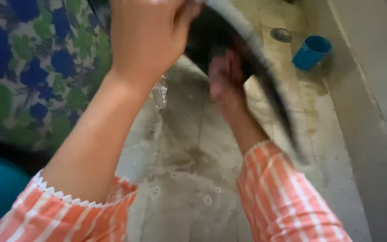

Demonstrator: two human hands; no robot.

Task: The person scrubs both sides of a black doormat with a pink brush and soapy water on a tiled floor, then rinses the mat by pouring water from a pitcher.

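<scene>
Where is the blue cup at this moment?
In the head view the blue cup lies tilted on the wet stone floor at upper right, beside the round drain and close to the wall's base.

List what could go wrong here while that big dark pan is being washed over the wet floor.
The left hand grips the tilted dark pan by its rim while the right hand rubs inside; wet fingers might slip and drop it. Soapy water spreads over the stone floor, so footing may be slippery. The blue mug lies near the drain and could get knocked.
</scene>
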